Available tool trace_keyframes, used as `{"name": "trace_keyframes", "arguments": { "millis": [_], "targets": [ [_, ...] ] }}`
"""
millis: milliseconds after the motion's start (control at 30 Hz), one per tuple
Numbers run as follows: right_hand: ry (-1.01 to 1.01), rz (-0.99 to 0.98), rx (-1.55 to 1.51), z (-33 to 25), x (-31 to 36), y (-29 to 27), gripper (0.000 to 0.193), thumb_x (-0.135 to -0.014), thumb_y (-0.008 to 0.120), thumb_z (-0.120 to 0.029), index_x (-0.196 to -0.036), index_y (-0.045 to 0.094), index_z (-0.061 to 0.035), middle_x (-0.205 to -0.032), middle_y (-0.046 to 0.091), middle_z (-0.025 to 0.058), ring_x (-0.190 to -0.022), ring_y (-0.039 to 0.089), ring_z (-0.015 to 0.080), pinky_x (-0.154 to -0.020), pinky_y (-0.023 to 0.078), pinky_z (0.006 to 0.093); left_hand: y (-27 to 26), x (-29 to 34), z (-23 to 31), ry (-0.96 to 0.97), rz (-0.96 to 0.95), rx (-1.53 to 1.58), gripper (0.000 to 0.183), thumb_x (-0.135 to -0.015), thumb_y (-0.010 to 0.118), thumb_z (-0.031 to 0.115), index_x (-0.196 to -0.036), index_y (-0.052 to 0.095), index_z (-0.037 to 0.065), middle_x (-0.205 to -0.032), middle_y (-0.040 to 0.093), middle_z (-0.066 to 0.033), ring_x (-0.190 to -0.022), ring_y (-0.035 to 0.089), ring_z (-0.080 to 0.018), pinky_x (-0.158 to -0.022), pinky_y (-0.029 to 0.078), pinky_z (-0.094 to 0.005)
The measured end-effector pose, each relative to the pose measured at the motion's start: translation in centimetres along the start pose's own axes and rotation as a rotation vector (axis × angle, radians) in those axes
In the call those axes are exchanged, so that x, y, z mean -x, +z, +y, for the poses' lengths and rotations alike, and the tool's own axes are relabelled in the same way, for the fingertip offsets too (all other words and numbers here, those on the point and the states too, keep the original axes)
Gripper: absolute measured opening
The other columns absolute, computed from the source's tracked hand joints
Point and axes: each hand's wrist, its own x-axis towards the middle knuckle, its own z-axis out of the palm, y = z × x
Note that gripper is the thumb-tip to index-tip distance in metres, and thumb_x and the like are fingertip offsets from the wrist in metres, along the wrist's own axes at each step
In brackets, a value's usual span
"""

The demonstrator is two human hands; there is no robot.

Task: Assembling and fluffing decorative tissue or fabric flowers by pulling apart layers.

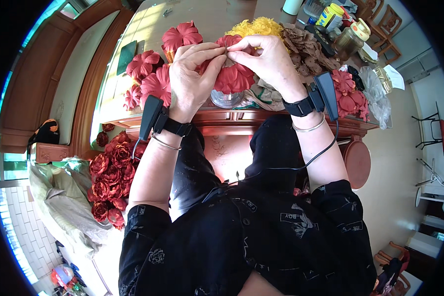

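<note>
Over the front of the table, my left hand (195,71) and my right hand (269,61) meet fingertip to fingertip above a red fabric flower (232,80). Both hands are closed in a pinch at the flower's centre. Whatever sits between the fingertips is too small to make out. Below the petals shows a clear round container (226,99). Left of my left hand lie loose red petal pieces (156,85) and a single red bloom (182,35). Yellow fringed pieces (258,28) and brown jagged-edged pieces (303,47) are piled beyond and beside my right hand.
More red petals (349,96) and a clear plastic bag (375,91) lie at the table's right end. A lidded jar (351,40) and a yellow tub (331,15) stand behind. Dark red finished flowers (112,172) hang at lower left. A round stool (356,165) stands at right.
</note>
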Motion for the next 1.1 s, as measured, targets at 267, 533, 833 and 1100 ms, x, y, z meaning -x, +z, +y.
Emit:
{"name": "trace_keyframes", "arguments": {
  "millis": [267,533,833,1100],
  "targets": [
    [-0.013,-0.005,-0.047,-0.1,0.3,0.0,0.010,-0.081,0.069,-0.011,-0.086,0.072,-0.0027,-0.071,0.068,0.0081,-0.062,0.063,0.0112,-0.057,0.049,0.0235,0.7,0.7,-0.3,0.019,0.039,0.069,0.015,-0.078,0.069,0.004,-0.092,0.072,0.005,-0.098,0.069,-0.0066,-0.095,0.059,-0.0225,-0.088,0.045,-0.0328],
    [-0.013,0.011,-0.086,0.1,0.6,0.3,0.010,-0.082,0.069,-0.010,-0.088,0.071,-0.0016,-0.074,0.069,0.0076,-0.064,0.064,0.0105,-0.058,0.049,0.0229,1.2,1.2,-0.7,0.002,0.064,0.133,0.015,-0.078,0.069,0.002,-0.094,0.071,0.005,-0.098,0.068,-0.0073,-0.095,0.059,-0.0227,-0.089,0.045,-0.0328],
    [0.032,0.017,-0.151,0.1,0.8,0.4,0.012,-0.083,0.070,-0.010,-0.089,0.071,-0.0007,-0.073,0.069,0.0062,-0.064,0.062,0.0084,-0.059,0.048,0.0223,1.2,0.9,-0.6,0.021,0.061,0.148,0.015,-0.079,0.067,0.001,-0.094,0.070,0.004,-0.097,0.068,-0.0073,-0.095,0.059,-0.0226,-0.088,0.044,-0.0332],
    [0.142,0.059,-0.229,-0.3,1.7,0.6,0.016,-0.083,0.070,-0.011,-0.097,0.072,-0.0017,-0.080,0.070,0.0033,-0.069,0.057,0.0044,-0.061,0.045,0.0209,0.9,1.2,-0.2,0.044,0.047,0.062,0.017,-0.085,0.065,0.006,-0.100,0.069,0.003,-0.103,0.067,-0.0091,-0.101,0.059,-0.0221,-0.093,0.041,-0.0325]
  ]
}}
